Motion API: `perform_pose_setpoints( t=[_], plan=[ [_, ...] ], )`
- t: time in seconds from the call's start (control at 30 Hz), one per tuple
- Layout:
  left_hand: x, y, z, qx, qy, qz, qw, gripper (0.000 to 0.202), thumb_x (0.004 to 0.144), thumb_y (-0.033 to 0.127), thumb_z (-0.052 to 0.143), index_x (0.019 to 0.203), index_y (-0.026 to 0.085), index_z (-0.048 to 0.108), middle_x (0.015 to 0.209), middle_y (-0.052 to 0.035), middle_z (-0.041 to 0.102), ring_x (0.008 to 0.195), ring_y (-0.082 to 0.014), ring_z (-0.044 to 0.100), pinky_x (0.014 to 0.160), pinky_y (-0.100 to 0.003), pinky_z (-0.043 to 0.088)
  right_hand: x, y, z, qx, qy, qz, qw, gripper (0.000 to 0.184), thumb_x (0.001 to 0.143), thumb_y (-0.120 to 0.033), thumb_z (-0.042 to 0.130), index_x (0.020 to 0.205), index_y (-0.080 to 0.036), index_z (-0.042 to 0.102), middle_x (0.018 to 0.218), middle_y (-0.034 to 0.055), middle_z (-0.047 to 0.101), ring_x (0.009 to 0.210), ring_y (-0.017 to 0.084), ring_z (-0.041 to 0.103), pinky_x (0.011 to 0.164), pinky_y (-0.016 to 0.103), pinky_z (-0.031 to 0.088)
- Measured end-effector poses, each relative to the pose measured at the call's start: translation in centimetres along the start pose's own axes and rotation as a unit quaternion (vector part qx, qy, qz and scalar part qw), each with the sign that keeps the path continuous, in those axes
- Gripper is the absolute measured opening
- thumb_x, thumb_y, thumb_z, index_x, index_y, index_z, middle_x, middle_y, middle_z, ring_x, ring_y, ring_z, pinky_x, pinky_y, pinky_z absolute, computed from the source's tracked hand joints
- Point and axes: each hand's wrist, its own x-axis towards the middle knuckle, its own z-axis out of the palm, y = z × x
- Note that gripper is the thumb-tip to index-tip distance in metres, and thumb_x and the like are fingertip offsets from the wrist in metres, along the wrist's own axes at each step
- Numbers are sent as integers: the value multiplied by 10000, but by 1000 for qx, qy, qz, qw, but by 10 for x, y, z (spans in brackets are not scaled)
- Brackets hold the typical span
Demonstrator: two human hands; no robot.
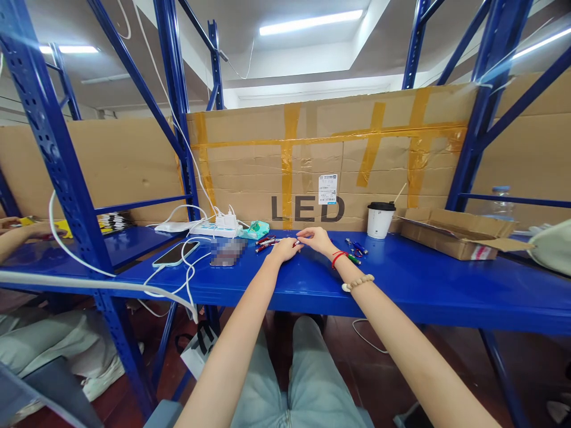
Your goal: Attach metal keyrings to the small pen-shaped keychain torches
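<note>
Above the blue table, my left hand [286,249] is closed, fingers wrapped around a small red and silver piece [297,242] that shows only at its tip. My right hand [316,239] meets it from the right, its thumb and fingertips pinched together close to that piece. Whatever lies between those right fingertips is too small to make out. Several slim red pen-like items [266,242] lie just left of my left hand. Beyond my right wrist are small blue and red pieces [357,246] and a green one [354,259], partly hidden by the wrist.
A white lidded cup [380,221] and an open cardboard box [459,235] stand right. Left are a phone [176,254], white cables, a power strip [216,226] and a tissue pack [256,230]. Blue posts [176,89] frame the table [423,285]; a co-worker's arm [27,238] is far left.
</note>
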Motion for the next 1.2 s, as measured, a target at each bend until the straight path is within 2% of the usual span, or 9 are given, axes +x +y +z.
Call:
perform_pose_setpoints(
  t=[0.27,0.57,0.8,1.0,1.2],
  plan=[
    [1,-1,1,12,-1,5,1000,325,876,409,389,854,182,620,968,-54,679,935,-205,606,790,-285,464,1,1,-1,3,3,5,1000,144,675,-210,653,799,-181,720,808,44,721,758,176,664,726,283,511],
    [2,-2,1,12,-8,19,1000,356,877,414,375,826,179,637,930,-55,682,868,-182,615,757,-256,463,1,3,-1,2,-2,6,1000,134,678,-211,643,779,-174,723,816,43,721,777,181,660,745,289,506],
    [2,-2,1,20,-8,13,1000,356,873,415,376,818,184,641,947,-61,683,888,-197,617,769,-276,464,1,2,-1,15,-17,14,1000,126,680,-198,640,773,-178,723,819,39,720,799,175,662,749,270,513],
    [3,-2,2,23,-9,0,1000,319,854,411,406,860,200,646,970,-54,680,915,-207,614,752,-278,466,-1,1,-1,34,-51,42,997,164,709,-174,609,822,-149,726,745,47,715,635,131,644,603,213,516],
    [-1,1,-2,30,-14,-6,999,313,846,398,414,899,200,650,973,-59,680,926,-211,613,743,-269,459,-1,0,2,48,-79,73,993,190,713,-106,566,814,-139,724,611,14,686,446,72,552,477,165,471]
  ],
)
